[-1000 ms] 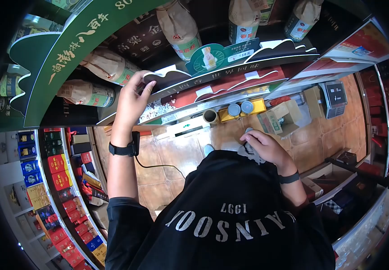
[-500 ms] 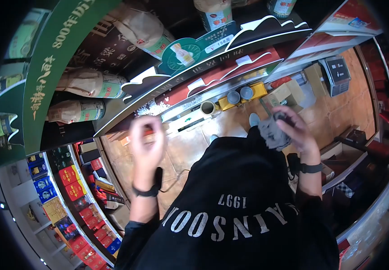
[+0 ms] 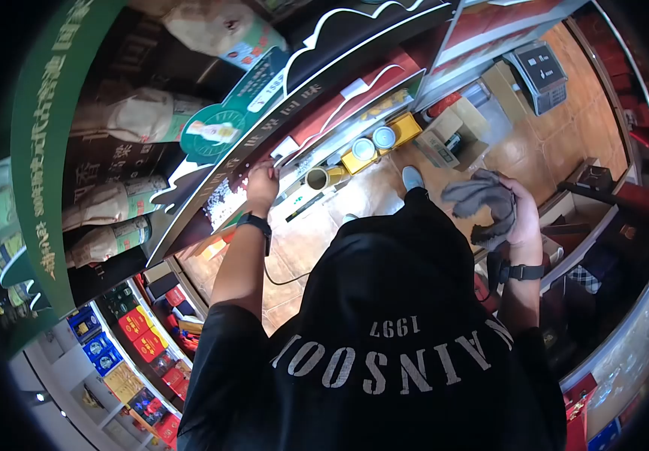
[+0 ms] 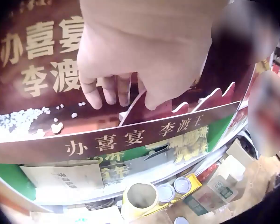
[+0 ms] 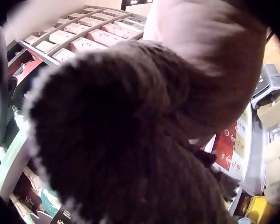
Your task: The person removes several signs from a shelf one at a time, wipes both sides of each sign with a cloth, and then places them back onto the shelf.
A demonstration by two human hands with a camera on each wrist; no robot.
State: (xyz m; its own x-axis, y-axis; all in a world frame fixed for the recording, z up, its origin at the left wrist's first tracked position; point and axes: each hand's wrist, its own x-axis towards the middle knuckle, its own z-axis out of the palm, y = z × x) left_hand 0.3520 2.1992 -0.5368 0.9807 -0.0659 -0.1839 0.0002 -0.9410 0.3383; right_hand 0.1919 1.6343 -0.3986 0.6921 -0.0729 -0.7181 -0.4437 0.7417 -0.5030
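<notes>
My left hand (image 3: 263,186) is down at the lower red shelf. In the left wrist view its thumb and fingers (image 4: 97,100) pinch the left end of a red wavy-edged card (image 4: 135,112) standing behind the shelf's lettered front strip (image 4: 107,140). Small white pebbles (image 4: 18,122) lie scattered on the shelf left of these fingers. Out to the right, my right hand (image 3: 523,214) holds a crumpled grey cloth (image 3: 482,203), which hangs in folds from the grip. That cloth fills most of the right wrist view and hides the fingers there.
Paper-wrapped bottles (image 3: 107,203) stand on the upper shelf behind a round green price sign (image 3: 212,134). Below are a yellow tray (image 3: 407,129) with grey-lidded cans, a round yellow container (image 3: 336,174) and an open cardboard box (image 3: 452,135). Shelving with goods (image 3: 580,210) runs along the right.
My left hand has let go of the dark wavy card on the upper shelf and moved down to the lower red shelf. My right hand has lifted the cloth outward to the right.
</notes>
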